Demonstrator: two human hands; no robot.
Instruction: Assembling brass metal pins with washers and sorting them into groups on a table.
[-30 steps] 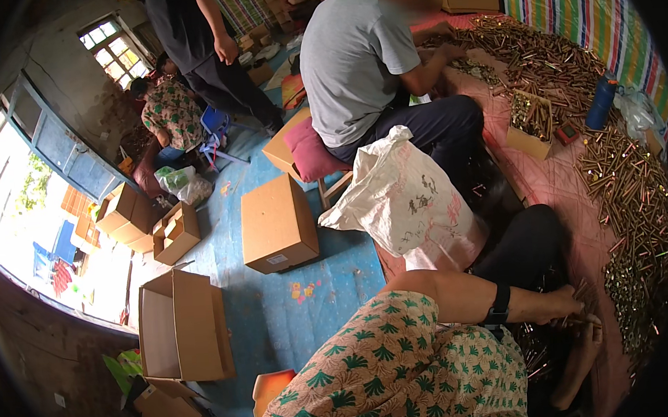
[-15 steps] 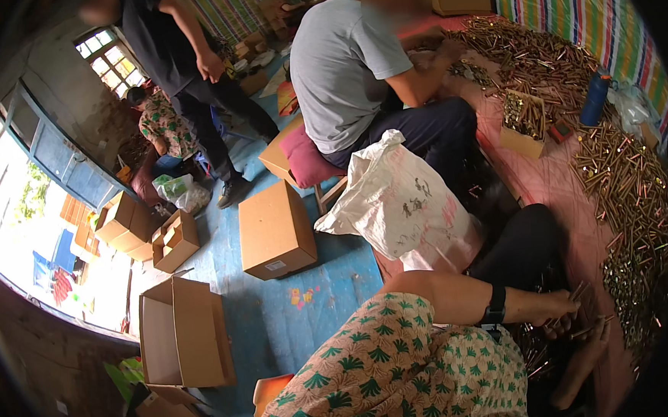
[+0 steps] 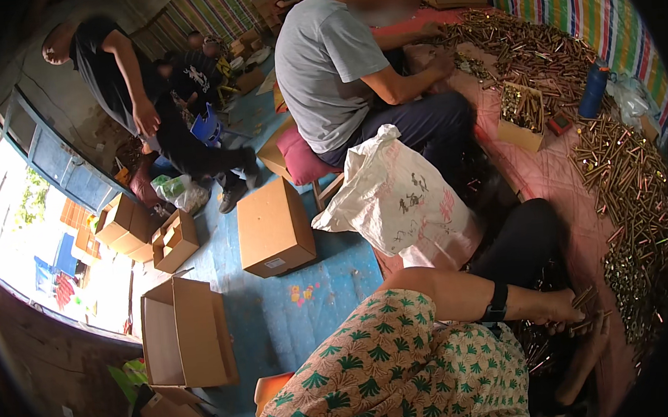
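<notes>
At the lower right, my left hand (image 3: 558, 306), with a black watch on its wrist, is closed round a few brass-coloured bolts (image 3: 584, 298) whose ends stick out past the fingers. Just below it, my right hand (image 3: 598, 336) is closed too, with bolts between its fingers; part of it lies in shadow. The two hands almost meet. Under and beside them is a dark heap of metal pieces (image 3: 540, 356). Close by on the right, a long pile of bolts (image 3: 627, 183) and small silvery metal parts (image 3: 636, 289) lie on a red sheet (image 3: 552, 172).
A white woven sack (image 3: 406, 204) stands ahead, beside a seated co-worker in grey (image 3: 326, 79) handling metal parts. A carton of bolts (image 3: 520, 132) and a blue flask (image 3: 594, 92) stand on the red sheet. Cardboard boxes (image 3: 274, 227) sit on the blue floor. Another person in black (image 3: 123, 76) is at the left.
My hands stay in nearly the same place, with the bolts in the left now showing as a tighter bunch. The person in black has stepped left, and the seated co-worker's arms have shifted.
</notes>
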